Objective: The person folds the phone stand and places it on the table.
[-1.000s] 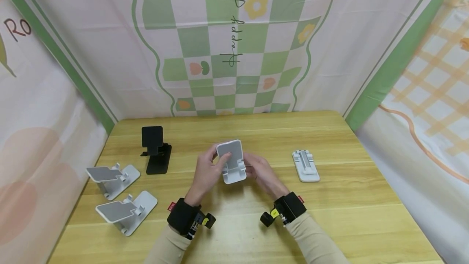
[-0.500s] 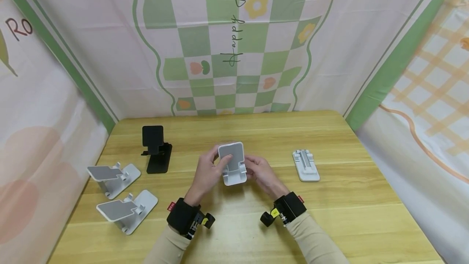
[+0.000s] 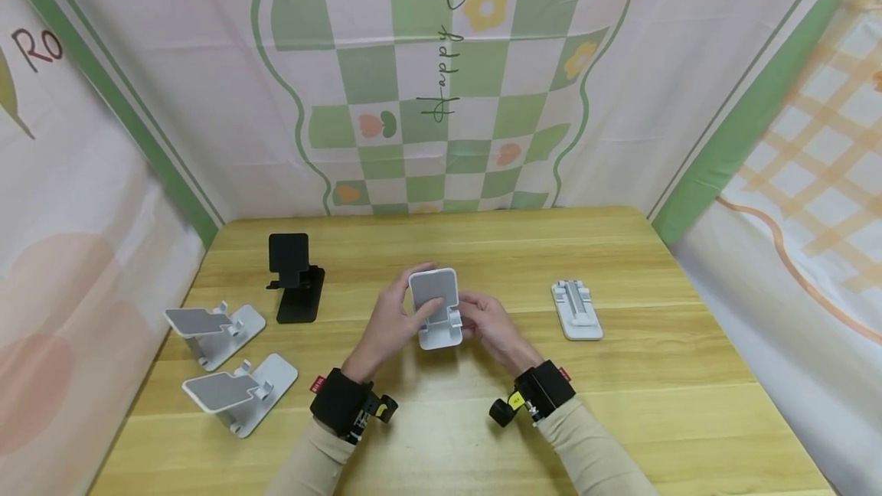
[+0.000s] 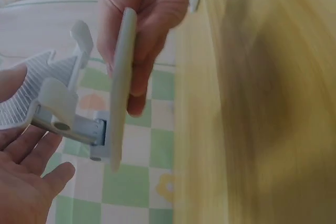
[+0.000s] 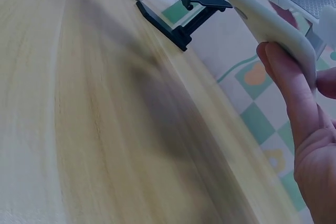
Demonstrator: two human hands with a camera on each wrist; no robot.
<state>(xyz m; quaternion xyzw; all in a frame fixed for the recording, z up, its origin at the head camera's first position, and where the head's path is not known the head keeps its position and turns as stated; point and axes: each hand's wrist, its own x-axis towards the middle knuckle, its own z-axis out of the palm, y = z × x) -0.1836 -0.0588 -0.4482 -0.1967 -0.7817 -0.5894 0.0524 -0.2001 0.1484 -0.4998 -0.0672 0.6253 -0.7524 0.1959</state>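
Observation:
A white phone stand (image 3: pixel 436 286) with a grey pad is held up over the middle of the table, its upper plate unfolded from its base (image 4: pixel 122 87). My left hand (image 3: pixel 390 324) holds the upper plate from the left, thumb across the grey pad and fingers behind. From the right, my right hand (image 3: pixel 492 327) pinches the base between thumb and fingers. The left wrist view shows the hinged arm (image 4: pixel 84 129) joining plate and base, with two small hooks at the plate's lower edge. In the head view, most right fingertips are hidden behind the stand.
Two white phone stands (image 3: pixel 222 393) stand unfolded at the table's left side. Behind them stands an unfolded black phone stand (image 3: pixel 300 303). A folded white phone stand (image 3: pixel 577 311) lies flat to the right. A patterned cloth (image 3: pixel 441 83) hangs beyond the wooden table (image 3: pixel 661 373).
My left thumb has slid further across the grey pad, and the left wrist has shifted slightly left. The stand sits a little more upright in view. My right hand keeps its hold.

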